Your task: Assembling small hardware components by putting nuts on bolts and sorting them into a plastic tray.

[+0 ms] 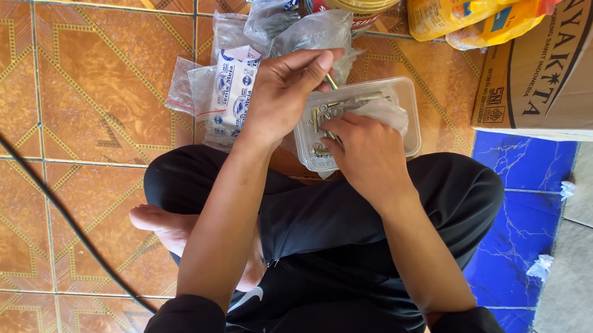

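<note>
Two bare hands are held over a clear plastic container (410,126), a shallow rectangular tray with rounded corners that is filled with small brass-coloured metal hardware (321,116). The left hand (284,91) is closed in a pinch on a thin metal pin (331,81), raised just above the container's far rim. The right hand (368,154) is curled inside the container, its fingers closed on a bit of the hardware. Just left of the container, small crinkled plastic bags (231,90) with blue-and-white printed labels are spread on the floor. Beyond the container a round tin (360,3) and a glossy yellow packet (475,9) are seen; to its right stands a cardboard box (556,65). The floor (77,95) is laid with smooth orange patterned tiles, crossed by a black cable (41,188) well left of the container.
</note>
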